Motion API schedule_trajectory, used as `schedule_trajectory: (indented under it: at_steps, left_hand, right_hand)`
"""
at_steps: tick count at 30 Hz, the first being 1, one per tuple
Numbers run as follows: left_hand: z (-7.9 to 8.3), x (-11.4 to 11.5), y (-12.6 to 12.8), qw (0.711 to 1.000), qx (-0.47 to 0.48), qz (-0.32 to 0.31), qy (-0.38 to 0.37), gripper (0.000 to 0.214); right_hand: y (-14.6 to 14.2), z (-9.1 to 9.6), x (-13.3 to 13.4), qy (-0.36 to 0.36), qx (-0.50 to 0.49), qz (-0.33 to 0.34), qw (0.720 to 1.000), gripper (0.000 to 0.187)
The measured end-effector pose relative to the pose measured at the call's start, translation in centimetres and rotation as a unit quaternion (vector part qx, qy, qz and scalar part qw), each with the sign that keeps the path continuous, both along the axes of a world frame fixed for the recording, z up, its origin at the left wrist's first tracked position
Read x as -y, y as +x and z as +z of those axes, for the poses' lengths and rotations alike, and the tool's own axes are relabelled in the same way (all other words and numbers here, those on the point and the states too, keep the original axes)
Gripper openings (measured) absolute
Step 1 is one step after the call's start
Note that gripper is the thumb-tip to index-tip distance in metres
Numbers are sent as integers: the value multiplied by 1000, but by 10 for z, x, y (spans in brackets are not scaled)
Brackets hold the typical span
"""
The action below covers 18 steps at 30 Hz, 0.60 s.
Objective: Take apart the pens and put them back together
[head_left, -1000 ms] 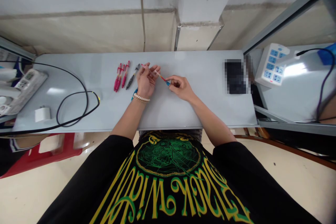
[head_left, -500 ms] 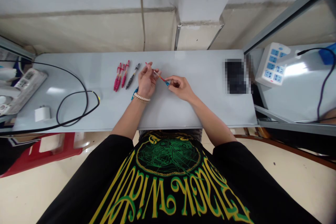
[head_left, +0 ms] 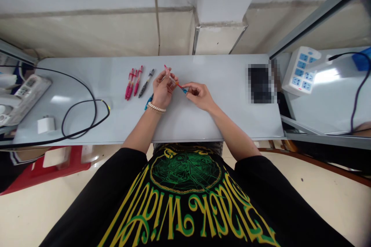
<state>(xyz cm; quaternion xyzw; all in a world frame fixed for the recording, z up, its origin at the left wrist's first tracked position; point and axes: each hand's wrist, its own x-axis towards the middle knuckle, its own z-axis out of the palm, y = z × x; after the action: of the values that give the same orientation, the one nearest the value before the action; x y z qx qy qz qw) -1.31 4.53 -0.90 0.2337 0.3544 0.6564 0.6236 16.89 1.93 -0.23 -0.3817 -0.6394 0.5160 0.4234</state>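
A slim pen (head_left: 174, 82) with a clear barrel, a red tip and a blue end runs between my hands over the pale grey table top (head_left: 203, 123). My left hand (head_left: 162, 90), with a beaded bracelet on the wrist, holds its far part. My right hand (head_left: 198, 95) pinches the blue end with thumb and fingers. Three pink pens (head_left: 132, 83) lie side by side to the left, next to a dark pen (head_left: 146, 83). A blue item (head_left: 148, 102) shows beside my left wrist, partly hidden by it.
A black cable (head_left: 84, 114) and white charger (head_left: 45, 125) lie at the table's left, by a power strip (head_left: 24, 96). A blurred dark rectangle (head_left: 260, 83) lies at the right. Another power strip (head_left: 298, 71) stands beyond the table's right edge.
The pen's red tip has swung upward and to the right as my left hand turned it. My right hand stays nearly in place on the blue end.
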Motion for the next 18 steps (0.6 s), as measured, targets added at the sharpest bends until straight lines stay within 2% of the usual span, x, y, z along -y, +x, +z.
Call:
schedule_trajectory:
  at_steps: [5, 11, 18]
  left_hand:
    - [-3, -1, -2, 1000, -11, 1, 1, 25]
    - [5, 2, 1, 1000, -19, 14, -19, 16]
    - [-2, 1, 0, 999, -47, 17, -2, 31]
  right_hand:
    - [0, -1, 0, -2, 3, -13, 1000, 35]
    - [-1, -3, 1, 18, 18, -40, 999, 33]
    - [-2, -10, 2, 66, 83, -66, 992, 38]
